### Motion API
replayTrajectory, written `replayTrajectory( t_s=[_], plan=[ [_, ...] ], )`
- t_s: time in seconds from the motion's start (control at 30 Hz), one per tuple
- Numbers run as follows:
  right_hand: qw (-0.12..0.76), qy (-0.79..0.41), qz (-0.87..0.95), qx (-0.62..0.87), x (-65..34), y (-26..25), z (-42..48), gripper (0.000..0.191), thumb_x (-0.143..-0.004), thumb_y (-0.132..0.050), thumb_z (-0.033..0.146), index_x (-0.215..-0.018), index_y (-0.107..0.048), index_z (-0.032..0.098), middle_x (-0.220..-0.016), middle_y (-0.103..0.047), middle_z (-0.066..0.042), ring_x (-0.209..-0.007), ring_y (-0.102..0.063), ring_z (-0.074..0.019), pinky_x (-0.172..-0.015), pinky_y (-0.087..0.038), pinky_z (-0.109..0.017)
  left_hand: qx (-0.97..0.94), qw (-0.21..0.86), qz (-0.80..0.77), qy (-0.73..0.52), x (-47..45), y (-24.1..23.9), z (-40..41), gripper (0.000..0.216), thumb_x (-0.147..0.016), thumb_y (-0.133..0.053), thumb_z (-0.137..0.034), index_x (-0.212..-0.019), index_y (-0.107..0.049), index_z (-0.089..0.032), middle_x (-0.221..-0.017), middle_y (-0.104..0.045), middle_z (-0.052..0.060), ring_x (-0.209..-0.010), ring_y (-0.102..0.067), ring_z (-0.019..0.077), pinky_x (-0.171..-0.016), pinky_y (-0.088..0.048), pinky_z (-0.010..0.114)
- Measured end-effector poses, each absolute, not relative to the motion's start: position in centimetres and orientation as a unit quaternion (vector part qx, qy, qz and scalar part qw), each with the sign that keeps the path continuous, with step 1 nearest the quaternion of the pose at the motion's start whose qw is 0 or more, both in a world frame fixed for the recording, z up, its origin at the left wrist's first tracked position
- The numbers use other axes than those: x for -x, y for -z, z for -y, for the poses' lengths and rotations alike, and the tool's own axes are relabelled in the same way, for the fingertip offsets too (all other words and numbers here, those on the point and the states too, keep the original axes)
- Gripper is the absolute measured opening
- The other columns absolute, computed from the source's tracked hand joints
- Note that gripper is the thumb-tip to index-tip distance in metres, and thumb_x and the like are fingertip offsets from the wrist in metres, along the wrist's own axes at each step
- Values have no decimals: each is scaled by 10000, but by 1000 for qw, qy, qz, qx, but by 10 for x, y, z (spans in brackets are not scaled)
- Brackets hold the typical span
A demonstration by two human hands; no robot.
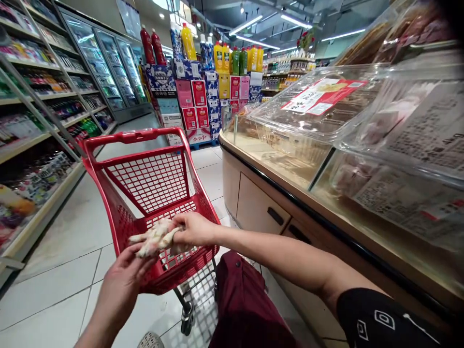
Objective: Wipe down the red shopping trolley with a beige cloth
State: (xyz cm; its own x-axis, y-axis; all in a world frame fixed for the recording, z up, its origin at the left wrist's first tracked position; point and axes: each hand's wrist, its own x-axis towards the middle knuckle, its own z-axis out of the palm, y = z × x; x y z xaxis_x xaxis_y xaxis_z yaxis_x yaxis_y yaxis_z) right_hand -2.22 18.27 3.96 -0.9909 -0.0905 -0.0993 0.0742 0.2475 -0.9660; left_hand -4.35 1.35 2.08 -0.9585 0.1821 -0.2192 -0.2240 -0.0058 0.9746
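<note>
I stand in a shop aisle over a red plastic shopping cart. Both hands hold a crumpled, pale, mottled cloth just above the cart's near rim. My right hand is closed, pinching the cloth's right end. My left hand comes up from below with its fingers curled under the cloth's left end. The cart's basket looks empty apart from the cloth over it.
A glass-topped display counter with clear lidded trays runs along the right. Product shelves and glass-door fridges line the left. Stacked boxes topped with bottles stand ahead. Tiled floor lies between.
</note>
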Motion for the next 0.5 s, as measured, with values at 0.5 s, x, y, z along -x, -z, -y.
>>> replayTrajectory(
  t_s=[0.5],
  plan=[
    [-79,477,-874,-41,-10,-19,-208,83,-644,-530,194,-725,-524,178,-683,-545,18,-620,-490,-102,-572,-388,-217,-310,61,-902,-295,41,-6,-49,294,-680,-538,-271,-950,-594,-167,-928,-647,65,-902,-579,235,-845,-426,386]
  ],
)
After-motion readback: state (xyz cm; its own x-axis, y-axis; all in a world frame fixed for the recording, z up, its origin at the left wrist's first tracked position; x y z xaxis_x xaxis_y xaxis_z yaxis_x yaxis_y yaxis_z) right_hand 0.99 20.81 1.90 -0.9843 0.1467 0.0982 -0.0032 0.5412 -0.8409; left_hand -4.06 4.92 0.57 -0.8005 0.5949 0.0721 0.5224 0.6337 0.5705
